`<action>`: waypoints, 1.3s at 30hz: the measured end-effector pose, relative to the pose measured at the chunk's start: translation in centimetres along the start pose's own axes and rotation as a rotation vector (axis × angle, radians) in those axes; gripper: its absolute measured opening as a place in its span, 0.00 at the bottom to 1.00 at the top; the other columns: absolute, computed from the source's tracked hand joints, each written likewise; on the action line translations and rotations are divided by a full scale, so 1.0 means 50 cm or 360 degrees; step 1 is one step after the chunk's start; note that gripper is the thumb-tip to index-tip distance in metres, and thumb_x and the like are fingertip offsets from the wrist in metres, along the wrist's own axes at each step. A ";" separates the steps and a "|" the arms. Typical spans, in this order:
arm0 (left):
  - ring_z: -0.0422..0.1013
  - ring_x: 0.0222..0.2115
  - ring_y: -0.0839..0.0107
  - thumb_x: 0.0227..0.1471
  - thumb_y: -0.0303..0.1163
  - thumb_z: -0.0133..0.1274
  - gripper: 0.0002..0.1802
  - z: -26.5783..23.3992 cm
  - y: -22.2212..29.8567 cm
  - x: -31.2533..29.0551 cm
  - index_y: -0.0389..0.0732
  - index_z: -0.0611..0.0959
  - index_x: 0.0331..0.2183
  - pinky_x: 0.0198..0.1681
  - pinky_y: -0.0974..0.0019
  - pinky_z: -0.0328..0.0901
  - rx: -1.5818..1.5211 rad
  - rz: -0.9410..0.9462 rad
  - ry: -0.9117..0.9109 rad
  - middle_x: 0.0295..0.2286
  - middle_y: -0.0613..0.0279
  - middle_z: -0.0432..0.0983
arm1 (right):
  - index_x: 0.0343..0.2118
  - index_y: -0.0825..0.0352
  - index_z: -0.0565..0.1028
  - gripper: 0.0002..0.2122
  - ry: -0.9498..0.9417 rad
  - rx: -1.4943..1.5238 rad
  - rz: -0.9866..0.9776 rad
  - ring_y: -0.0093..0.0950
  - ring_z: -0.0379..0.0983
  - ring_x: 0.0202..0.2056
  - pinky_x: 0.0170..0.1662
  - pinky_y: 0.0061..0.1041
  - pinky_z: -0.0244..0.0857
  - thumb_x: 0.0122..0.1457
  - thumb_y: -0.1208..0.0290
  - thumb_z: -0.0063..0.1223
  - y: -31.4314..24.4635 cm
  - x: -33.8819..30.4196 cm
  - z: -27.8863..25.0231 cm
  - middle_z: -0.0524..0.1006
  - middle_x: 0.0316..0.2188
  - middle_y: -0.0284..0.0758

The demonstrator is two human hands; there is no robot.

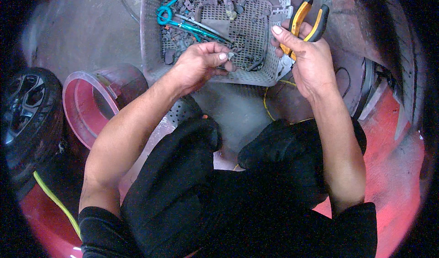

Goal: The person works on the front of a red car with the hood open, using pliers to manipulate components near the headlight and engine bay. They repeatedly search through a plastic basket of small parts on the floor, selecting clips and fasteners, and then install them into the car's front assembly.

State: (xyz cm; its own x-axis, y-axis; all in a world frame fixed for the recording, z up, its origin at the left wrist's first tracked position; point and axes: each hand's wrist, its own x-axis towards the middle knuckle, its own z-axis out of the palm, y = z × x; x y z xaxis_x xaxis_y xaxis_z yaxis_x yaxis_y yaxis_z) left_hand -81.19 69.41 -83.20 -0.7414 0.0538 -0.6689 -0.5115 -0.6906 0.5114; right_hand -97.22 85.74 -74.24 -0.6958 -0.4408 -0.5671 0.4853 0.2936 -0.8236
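Head view: left hand [206, 63] over the near side of a grey plastic basket [150, 38], thumb and forefinger pinched on a small grey fragment [231, 56], its kind too small to tell; remaining fingers curled. Right hand [314, 61] just beside the basket's right end, thumb and fingers wrapped round pliers [299, 22] with yellow-and-black handles; handles point up and stand apart, metal head points down, partly hidden by the hand.

Basket contents: loose grey and dark scraps [196, 6], plus a teal tool [183, 25] with a looped end, lying diagonally across them. Left hand blocks part of the near contents; right hand and pliers cover the basket's right corner.

Surroundings: reddish bucket [77, 103] tipped on its side, left of the basket; beyond it, a wheel [27, 100] with black tyre. Lower left, a yellow-green hose [56, 202]. Thin yellow cable [265, 103] curves from below the basket's right corner. Dark-clad knees occupy the near foreground, perforated shoe [184, 113] beside the left one.
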 end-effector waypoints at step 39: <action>0.70 0.27 0.78 0.58 0.30 0.54 0.08 0.049 0.026 -0.014 0.35 0.82 0.34 0.35 0.72 0.65 0.0905 0.0395 0.0075 0.26 0.66 0.79 | 0.29 0.70 0.77 0.06 -0.0295 -0.0112 0.0345 0.24 0.72 0.24 0.29 0.25 0.65 0.52 0.74 0.63 0.071 -0.007 0.024 0.78 0.24 0.34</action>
State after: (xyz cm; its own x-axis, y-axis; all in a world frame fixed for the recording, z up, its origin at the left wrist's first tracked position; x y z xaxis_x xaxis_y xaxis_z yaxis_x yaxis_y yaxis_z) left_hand -82.38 70.24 -80.75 -0.8545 -0.1000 -0.5097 -0.4874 -0.1852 0.8533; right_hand -94.60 85.92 -76.93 -0.4678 -0.5071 -0.7239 0.5698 0.4531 -0.6856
